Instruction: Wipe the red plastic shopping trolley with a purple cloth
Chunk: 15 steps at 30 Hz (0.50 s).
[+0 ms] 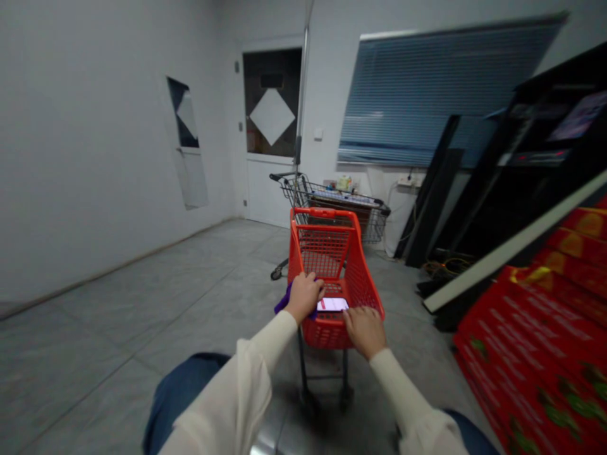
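Red cart (364, 278) at twelve o'clock, lit phone (332, 304) inside, between my hands.
My left hand (305, 296) curls over purple cloth (283, 303), grip unclear; my right hand (367, 331), loosely open, touches the near rim. Red cartons' (516, 354) white print, four o'clock, is too blurred to read.

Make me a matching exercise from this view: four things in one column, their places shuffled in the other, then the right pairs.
Things
1. Purple cloth
2. Lit screen
3. Slatted blind
4. Wire trolley

Places
A. High on the wall, right of the door
B. Between the left hand and the right hand
C. Just beyond the red cart
D. Against the left hand, on its outer side

Right pairs: 1-D, 2-B, 3-A, 4-C.
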Available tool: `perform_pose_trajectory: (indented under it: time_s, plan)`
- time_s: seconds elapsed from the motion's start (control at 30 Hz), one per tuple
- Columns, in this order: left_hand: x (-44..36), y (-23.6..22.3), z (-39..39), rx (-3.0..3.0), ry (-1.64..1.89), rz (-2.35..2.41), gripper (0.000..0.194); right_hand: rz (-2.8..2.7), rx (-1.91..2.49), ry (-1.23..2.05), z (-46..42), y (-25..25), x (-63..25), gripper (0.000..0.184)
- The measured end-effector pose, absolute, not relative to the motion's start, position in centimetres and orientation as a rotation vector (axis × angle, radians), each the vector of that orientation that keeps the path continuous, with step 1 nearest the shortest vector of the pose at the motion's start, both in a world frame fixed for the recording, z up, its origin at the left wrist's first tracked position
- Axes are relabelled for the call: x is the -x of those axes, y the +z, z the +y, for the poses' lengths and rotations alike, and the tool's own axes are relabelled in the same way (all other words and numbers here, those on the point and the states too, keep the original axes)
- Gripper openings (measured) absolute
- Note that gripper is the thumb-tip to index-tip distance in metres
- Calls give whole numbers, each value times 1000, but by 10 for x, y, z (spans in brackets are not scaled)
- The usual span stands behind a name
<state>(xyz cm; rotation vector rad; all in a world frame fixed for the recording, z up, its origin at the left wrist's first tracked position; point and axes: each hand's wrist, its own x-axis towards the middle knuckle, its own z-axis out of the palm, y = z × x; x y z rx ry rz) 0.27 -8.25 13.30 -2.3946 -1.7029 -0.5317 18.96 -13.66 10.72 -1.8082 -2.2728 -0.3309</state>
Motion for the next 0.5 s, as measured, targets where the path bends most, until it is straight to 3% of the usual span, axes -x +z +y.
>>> perform_pose_trajectory:
  time_s: [0.17, 0.5]
  plan:
    - [-12, 120, -109, 2461, -535, -1655, 29, -2290, 1913, -318, -128, 104, -210, 47]
    - [17, 128, -79, 2338, -550, -1782, 25, -2245, 1935, -405, -127, 100, -171, 46]
